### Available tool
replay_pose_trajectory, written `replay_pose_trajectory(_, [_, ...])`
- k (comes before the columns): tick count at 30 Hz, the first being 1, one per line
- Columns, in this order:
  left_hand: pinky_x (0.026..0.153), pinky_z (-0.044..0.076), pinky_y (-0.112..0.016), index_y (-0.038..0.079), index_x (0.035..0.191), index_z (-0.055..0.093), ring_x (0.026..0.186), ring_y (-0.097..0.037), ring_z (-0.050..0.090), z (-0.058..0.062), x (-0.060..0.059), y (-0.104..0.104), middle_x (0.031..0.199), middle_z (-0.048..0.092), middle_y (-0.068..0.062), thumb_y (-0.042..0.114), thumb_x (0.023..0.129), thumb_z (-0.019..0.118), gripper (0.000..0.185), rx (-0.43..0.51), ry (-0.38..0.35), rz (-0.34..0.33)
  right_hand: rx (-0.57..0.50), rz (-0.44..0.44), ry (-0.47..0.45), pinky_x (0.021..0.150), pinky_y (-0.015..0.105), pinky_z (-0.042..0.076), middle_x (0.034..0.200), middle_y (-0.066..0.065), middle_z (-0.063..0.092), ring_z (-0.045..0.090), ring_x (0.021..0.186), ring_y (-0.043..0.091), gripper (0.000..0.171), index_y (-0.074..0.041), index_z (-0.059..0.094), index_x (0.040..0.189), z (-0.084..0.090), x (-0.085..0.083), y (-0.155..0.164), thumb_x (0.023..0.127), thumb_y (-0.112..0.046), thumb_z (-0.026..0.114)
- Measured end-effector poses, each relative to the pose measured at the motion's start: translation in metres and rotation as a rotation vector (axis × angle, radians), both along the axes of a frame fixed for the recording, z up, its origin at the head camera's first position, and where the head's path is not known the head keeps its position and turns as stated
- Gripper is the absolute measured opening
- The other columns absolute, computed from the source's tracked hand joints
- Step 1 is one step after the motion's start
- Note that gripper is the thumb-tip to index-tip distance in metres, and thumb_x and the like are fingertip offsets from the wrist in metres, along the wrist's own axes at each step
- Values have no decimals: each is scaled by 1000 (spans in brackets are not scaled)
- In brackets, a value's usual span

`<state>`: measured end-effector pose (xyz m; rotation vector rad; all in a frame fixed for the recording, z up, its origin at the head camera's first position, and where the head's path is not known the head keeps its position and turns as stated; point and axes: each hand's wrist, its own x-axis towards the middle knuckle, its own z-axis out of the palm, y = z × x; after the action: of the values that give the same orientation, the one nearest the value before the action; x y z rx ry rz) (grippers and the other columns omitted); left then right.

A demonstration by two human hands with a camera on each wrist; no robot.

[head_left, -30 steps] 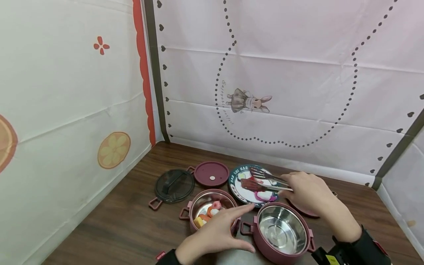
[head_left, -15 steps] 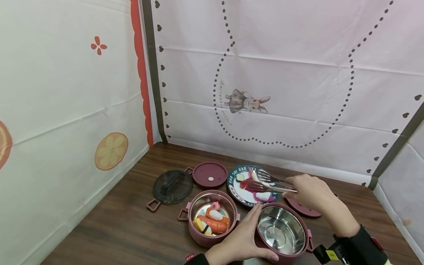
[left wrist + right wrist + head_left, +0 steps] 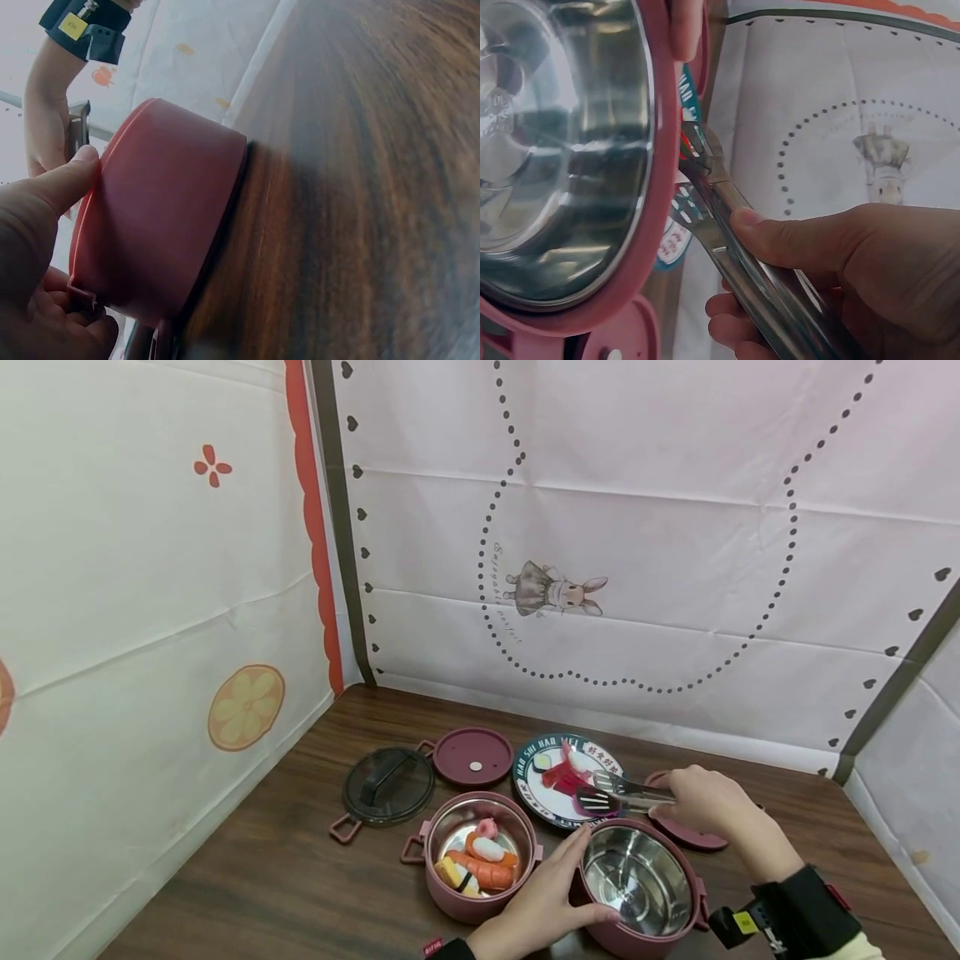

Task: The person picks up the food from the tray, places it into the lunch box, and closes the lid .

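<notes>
One right hand (image 3: 701, 802), fingers curled round silvery metal tongs (image 3: 746, 289) at the frame's lower right, points them left toward glossy red food (image 3: 557, 777) (left hand (image 3: 543, 893) clasps the round maroon pot (image 3: 630, 943)).

On the desk (image 3: 285, 868), the left pot (image 3: 455, 900) is holding food pieces (image 3: 487, 870) and standing beside the right pot (image 3: 647, 881). On their far side, from left to right, the left lid (image 3: 401, 795), middle lid (image 3: 474, 753), plate (image 3: 529, 785) and right lid (image 3: 693, 837) are lying. Tongs (image 3: 637, 799) are extending over the plate's near right part.
</notes>
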<state>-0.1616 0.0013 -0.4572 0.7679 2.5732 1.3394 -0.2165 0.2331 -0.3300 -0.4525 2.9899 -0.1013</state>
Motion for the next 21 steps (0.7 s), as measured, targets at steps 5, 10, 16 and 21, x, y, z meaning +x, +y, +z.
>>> replay_pose_trajectory(5, [117, 22, -69, 18, 160, 24, 151, -24, 30, 0, 0, 0, 166, 26, -3, 48, 84, 77, 97, -6, 18, 12, 8, 9, 5, 84, 55, 54, 113, 17, 71, 67, 98, 37, 43, -8, 70, 121, -9, -4, 3, 87, -34, 76])
replay_pose_trajectory(10, [116, 27, -66, 18, 160, 24, 150, -25, 33, -1, -1, 1, 165, 27, -3, 48, 84, 77, 98, -14, 19, 15, 3, 30, 25, 82, 54, 54, 110, 13, 72, 68, 96, 34, 38, -10, 72, 118, -16, -4, 4, 87, -31, 76])
replay_pose_trajectory(16, [114, 37, -58, 18, 160, 24, 148, -25, 35, 0, 0, 2, 165, 28, -2, 48, 84, 77, 97, -26, 17, 17, 5, 47, 43, 77, 52, 55, 102, 9, 73, 69, 90, 31, 28, -13, 74, 111, -17, -2, 6, 87, -29, 75])
replay_pose_trajectory(21, [115, 35, -59, 17, 159, 25, 148, -25, 35, 2, 1, 1, 165, 28, -2, 48, 83, 78, 98, -30, 11, 23, 10, 34, 40, 75, 52, 55, 101, 10, 73, 69, 87, 31, 31, -12, 73, 114, -11, 1, 11, 87, -28, 74])
